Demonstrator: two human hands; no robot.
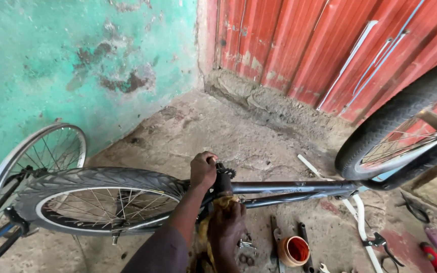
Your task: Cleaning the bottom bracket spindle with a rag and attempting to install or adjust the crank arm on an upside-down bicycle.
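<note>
- Dark steel frame of an upside-down bicycle (289, 188) runs across the middle of the view, its tyred rear wheel (102, 199) toward nine o'clock and its front wheel (400, 131) raised toward two o'clock; resting inverted like this puts the bottom bracket up where the hands can reach it.
- Left hand (203, 171) is closed over the top of the bottom bracket (223, 181), fingers curled around it, seemingly to steady the part.
- Right hand (227, 227) sits just below at six o'clock, gripping a yellow rag (222, 203) pressed against the underside of the same joint; whether anything else is inside that fist I cannot tell.
- Orange cup (294, 251) stands on the concrete floor (213, 131) at five o'clock from the hands, with flat spanners (275, 237) lying beside it, all kept within arm's reach.
- Second bare-rimmed wheel (36, 162) leans against the green wall (67, 60) at nine o'clock, out of the way.
- Red corrugated door (299, 45) closes the corner at one o'clock.
</note>
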